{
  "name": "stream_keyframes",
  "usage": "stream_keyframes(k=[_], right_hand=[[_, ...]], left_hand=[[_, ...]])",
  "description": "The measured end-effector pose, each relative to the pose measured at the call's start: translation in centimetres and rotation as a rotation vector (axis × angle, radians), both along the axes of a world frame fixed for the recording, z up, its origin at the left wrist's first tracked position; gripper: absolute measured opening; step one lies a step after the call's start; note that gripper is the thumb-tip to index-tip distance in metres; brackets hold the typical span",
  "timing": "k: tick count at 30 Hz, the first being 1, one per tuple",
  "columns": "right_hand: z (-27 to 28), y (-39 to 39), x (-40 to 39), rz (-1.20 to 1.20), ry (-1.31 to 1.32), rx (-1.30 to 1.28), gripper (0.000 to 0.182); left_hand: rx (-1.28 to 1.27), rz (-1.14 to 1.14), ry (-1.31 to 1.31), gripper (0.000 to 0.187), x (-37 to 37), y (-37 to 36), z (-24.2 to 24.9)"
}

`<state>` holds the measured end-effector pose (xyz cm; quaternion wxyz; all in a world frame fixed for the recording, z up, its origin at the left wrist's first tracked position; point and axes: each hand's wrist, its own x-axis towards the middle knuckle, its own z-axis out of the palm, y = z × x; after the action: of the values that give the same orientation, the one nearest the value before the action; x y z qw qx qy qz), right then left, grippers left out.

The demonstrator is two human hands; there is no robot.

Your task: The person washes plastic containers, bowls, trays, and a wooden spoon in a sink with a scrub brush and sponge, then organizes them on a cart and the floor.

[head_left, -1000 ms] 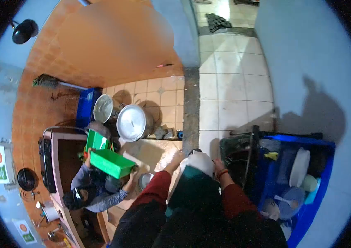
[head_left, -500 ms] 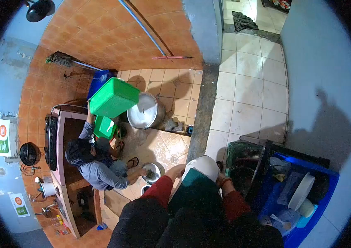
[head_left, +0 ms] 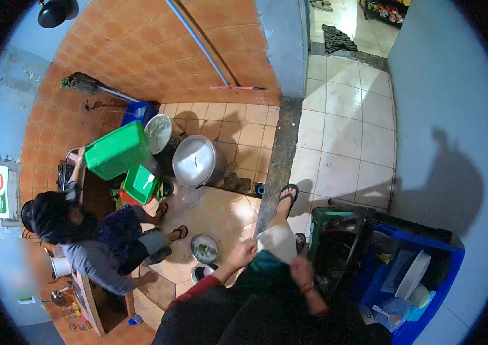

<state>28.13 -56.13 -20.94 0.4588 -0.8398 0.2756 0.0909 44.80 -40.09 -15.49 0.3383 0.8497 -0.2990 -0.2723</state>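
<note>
A band of white cloth point(head_left: 277, 242) lies across my lower leg, with dark green cloth point(head_left: 255, 275) just behind it, nearer my body. On its left edge my left hand point(head_left: 243, 253) is closed, fingers curled round the cloth. My right hand point(head_left: 301, 273) is closed at the right edge, slightly blurred, with a red band at its wrist. Beyond the white cloth my bare shin and a foot in a black flip-flop point(head_left: 288, 196) show. Dark clothing hides the rest of my legs.
To the left a crouching person point(head_left: 94, 259) holds up a green basin point(head_left: 117, 150). A lidded pot point(head_left: 198, 161), a bucket point(head_left: 160, 133) and a metal bowl point(head_left: 204, 248) stand on the floor. At right are a green crate point(head_left: 336, 215) and a blue crate point(head_left: 457, 259) of dishes.
The white cloth has shifted toward my foot, exposing my shin. The other person has leaned left, taken a hand from the metal bowl and moved the green basin left, uncovering the bucket.
</note>
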Motion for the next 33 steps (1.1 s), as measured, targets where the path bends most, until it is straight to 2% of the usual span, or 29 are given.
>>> stream_keyframes(k=[2,4,5,7,8,10,11,13,14,15,17,18,19,20,21,22,23,24,26,27,28,29,32,33], right_hand=[[3.7,1.9,-0.9,-0.033,0.021,-0.022,0.021],[4.9,2.6,-0.2,0.003,0.051,-0.081,0.021],[5.3,2.1,0.6,-0.002,0.048,-0.081,0.021],[5.9,1.1,0.8,0.123,0.274,0.134,0.022],[4.3,0.9,0.5,0.117,0.284,0.132,0.022],[0.6,0.8,-0.9,-0.183,0.256,0.025,0.019],[0.7,0.0,-0.5,-0.236,0.153,0.039,0.015],[-3.5,-0.3,-1.3,-0.369,0.207,0.004,0.014],[-5.0,-0.6,-1.3,-0.423,0.165,0.100,0.017],[-6.4,-1.1,-1.6,-0.479,0.127,0.193,0.019],[-12.4,-2.0,-3.2,-0.443,0.275,0.089,0.021],[-19.0,-2.8,-7.4,-0.438,0.286,0.089,0.021],[-25.2,-3.1,-11.5,-0.602,0.179,0.272,0.018],[-30.9,-2.6,-13.1,-0.770,0.066,0.456,0.023],[-31.1,-1.8,-12.6,-0.779,0.068,0.459,0.023],[-30.5,-1.6,-14.3,-0.778,0.081,0.458,0.022],[-28.0,0.2,-28.8,-0.782,0.102,0.459,0.022],[-26.9,1.0,-30.0,-0.786,0.122,0.461,0.022],[-24.9,0.7,-37.3,-0.782,0.147,0.467,0.021],[-23.3,0.2,-41.2,-0.779,0.151,0.466,0.021],[-21.6,-0.6,-44.6,-0.770,0.150,0.463,0.020],[-19.7,-1.0,-48.1,-0.757,0.153,0.458,0.020],[-15.0,0.2,-50.3,-0.707,0.125,0.437,0.019],[-16.7,0.6,-48.5,-0.698,0.120,0.429,0.019]], left_hand=[[0.066,-0.017,0.054,0.013,-1.3,2.7,-1.9],[0.299,-0.100,0.073,0.011,-0.8,4.3,-2.8],[0.299,-0.104,0.069,0.011,0.0,5.1,-2.8],[0.418,-0.091,0.120,0.017,0.8,6.8,-1.8],[0.415,-0.099,0.128,0.017,1.4,6.3,-1.6],[0.373,0.101,0.157,0.019,2.4,4.7,-1.7],[0.346,0.101,0.180,0.022,2.9,3.7,-2.7],[0.239,0.143,0.288,0.024,3.6,1.4,-4.6],[0.191,0.168,0.365,0.025,3.6,1.1,-6.8],[0.142,0.192,0.446,0.025,3.4,1.0,-9.9],[-0.059,0.324,0.563,0.025,1.6,1.3,-17.2],[-0.056,0.330,0.573,0.025,1.0,1.0,-18.7],[0.000,0.376,0.567,0.025,0.9,0.8,-19.8],[0.060,0.416,0.560,0.025,0.5,0.6,-20.7],[-0.009,0.491,0.510,0.026,-0.3,0.0,-21.6],[0.072,0.461,0.533,0.026,-1.2,0.2,-23.2],[0.159,0.430,0.561,0.025,-2.2,1.2,-24.5],[0.178,0.425,0.574,0.025,-1.8,1.6,-22.8],[0.314,0.100,0.154,0.026,5.4,25.1,-11.5],[0.366,-0.067,-0.062,0.026,6.7,23.1,-9.1],[0.366,-0.065,-0.063,0.026,7.1,23.3,-9.0],[0.344,-0.013,0.039,0.027,7.0,23.5,-8.7],[0.247,0.149,0.313,0.030,5.0,17.6,-10.4],[0.214,0.194,0.409,0.031,4.4,14.9,-11.2]])
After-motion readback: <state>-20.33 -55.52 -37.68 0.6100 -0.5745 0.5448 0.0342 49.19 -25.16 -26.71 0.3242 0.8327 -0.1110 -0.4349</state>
